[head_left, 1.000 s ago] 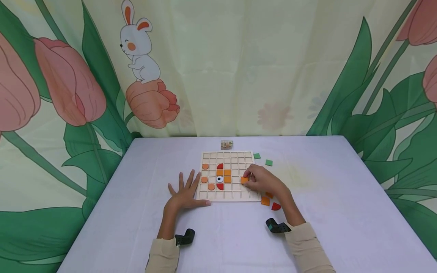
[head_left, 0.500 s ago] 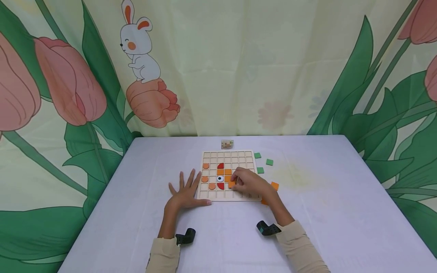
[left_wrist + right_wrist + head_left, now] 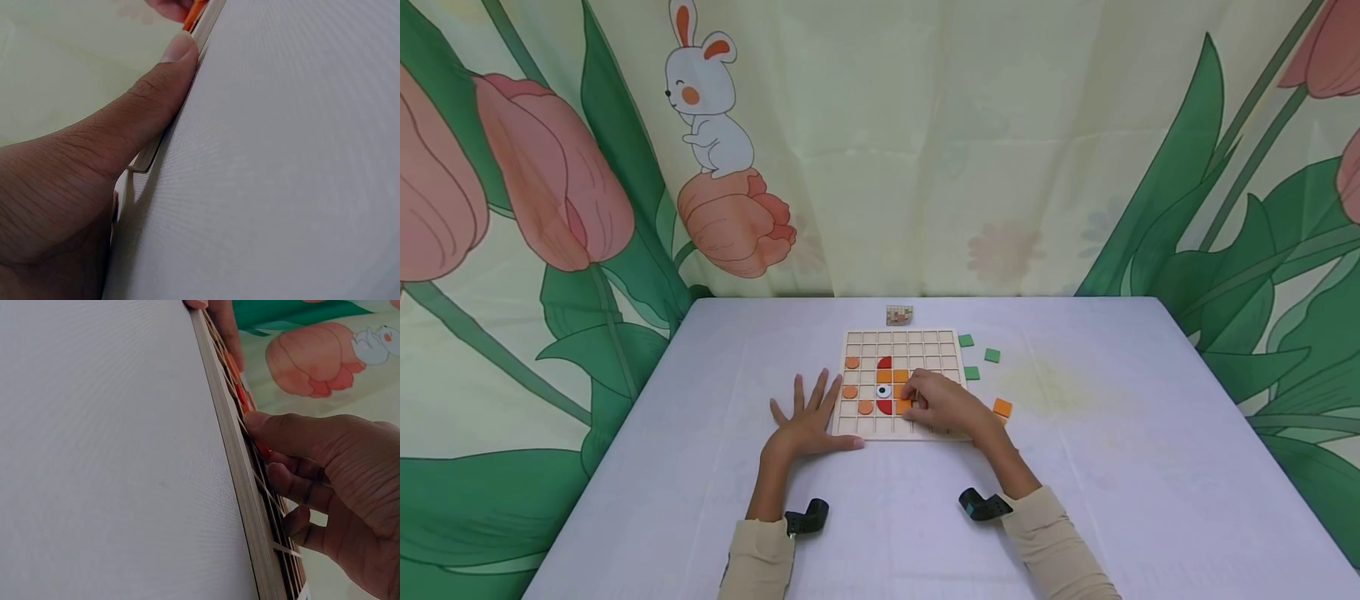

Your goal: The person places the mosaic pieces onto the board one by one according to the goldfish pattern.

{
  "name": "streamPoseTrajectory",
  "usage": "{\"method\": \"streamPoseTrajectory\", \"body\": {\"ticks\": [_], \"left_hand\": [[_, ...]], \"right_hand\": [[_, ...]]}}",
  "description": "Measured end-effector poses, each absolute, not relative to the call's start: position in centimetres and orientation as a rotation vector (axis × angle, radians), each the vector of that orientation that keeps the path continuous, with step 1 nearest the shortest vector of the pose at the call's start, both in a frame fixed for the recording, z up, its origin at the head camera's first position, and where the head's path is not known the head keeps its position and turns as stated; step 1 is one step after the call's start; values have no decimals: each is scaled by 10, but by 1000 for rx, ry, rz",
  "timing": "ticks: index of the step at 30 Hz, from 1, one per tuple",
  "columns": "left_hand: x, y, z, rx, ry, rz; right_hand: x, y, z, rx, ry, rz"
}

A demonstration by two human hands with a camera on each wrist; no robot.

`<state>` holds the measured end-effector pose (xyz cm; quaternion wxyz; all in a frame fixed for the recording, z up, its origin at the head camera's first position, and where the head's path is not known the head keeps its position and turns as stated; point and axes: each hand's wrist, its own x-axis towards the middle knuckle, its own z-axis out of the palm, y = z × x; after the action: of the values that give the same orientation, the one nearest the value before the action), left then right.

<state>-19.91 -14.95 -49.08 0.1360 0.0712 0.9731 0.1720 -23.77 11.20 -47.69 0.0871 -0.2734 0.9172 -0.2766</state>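
Observation:
A pale wooden grid board (image 3: pixel 865 429) lies on the table. My left hand (image 3: pixel 803 435) is spread flat at its left side, the thumb (image 3: pixel 180 47) along the near edge. Over the board's middle, my right hand (image 3: pixel 946 404) pinches an orange square tile (image 3: pixel 902 407) at the cell right of the lower red quarter-round piece (image 3: pixel 884 407). Its thumb tip (image 3: pixel 255 420) is right at the grid; the other fingers curl. A black-and-white eye piece (image 3: pixel 883 391), orange squares (image 3: pixel 884 377), another red piece (image 3: pixel 884 362) and orange discs (image 3: pixel 849 392) sit in cells.
Green square tiles (image 3: pixel 992 356) lie right of the board. Orange tiles (image 3: pixel 1002 407) lie beside the right wrist, partly hidden by the arm. A small patterned card-like thing (image 3: pixel 898 315) sits behind the board. A printed curtain (image 3: pixel 880 167) hangs behind the table.
My right hand has carried the orange square tile left across the board, from its right side to the cell beside the lower red piece, and lowered it there. My left hand stays put.

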Motion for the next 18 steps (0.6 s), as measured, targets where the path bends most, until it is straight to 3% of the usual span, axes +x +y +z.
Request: {"method": "streamPoseTrajectory", "body": {"ticks": [18], "left_hand": [[-200,-149,-492,196,2814,501]], "right_hand": [[-237,111,-480,-810,2767,-824]]}}
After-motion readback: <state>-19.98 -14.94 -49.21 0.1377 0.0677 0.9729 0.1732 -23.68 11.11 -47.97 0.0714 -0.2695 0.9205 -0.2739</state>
